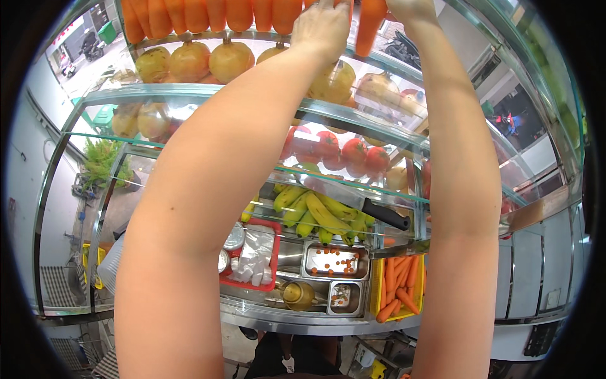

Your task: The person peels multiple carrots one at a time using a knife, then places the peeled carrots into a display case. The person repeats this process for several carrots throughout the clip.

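Note:
Both my arms stretch up to the top shelf of a glass display case, where a row of carrots [208, 16] stands side by side. My left hand [323, 30] is closed at the right end of that row, with orange showing on both sides of it. What its fingers hold, if anything, is hidden. Just right of it, a single carrot [368, 28] hangs tip down, slightly tilted. My right hand [410, 9] is closed at this carrot's upper end; the picture's top edge cuts off part of both hands.
Below are pomegranates [231, 61], tomatoes [354, 151], bananas [325, 213] and a black-handled knife [386, 213]. Lower down stand a red tray [278, 243] with plastic bags, a metal tray [366, 268] with carrot bits, and a yellow basket [377, 290] of carrots. Glass shelf edges [208, 90] cross beneath my arms.

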Demonstrator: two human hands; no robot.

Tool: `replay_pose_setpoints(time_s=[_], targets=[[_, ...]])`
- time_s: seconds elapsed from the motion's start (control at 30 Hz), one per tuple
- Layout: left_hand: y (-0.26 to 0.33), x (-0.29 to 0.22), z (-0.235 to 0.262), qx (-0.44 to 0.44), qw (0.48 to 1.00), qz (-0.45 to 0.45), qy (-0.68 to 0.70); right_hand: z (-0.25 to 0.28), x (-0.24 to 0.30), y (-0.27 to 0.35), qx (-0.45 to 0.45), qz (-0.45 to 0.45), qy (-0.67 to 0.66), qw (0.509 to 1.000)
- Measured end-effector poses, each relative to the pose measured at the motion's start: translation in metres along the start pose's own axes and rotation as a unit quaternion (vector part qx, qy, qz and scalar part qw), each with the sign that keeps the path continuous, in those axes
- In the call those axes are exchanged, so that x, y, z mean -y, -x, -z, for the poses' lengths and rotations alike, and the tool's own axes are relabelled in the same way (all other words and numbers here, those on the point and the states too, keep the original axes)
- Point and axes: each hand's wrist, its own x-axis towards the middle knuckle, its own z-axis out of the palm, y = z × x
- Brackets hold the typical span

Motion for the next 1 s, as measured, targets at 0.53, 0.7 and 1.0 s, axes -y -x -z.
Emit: replay_pose_setpoints(time_s=[0.53, 0.7, 1.0], targets=[[0.004, -0.016, 0.015, 0.036, 0.997, -0.002, 0.062, -0.013, -0.014, 0.001, -0.087, -0.046, 0.038, 0.994], [0.006, -0.010, 0.012, 0.055, 0.998, -0.026, 0.010, -0.011, -0.008, -0.001, -0.107, -0.113, 0.176, 0.972], [0.014, -0.008, -0.009, -0.030, 0.989, -0.112, -0.090, -0.004, -0.027, 0.000, -0.175, -0.056, 0.103, 0.978]])
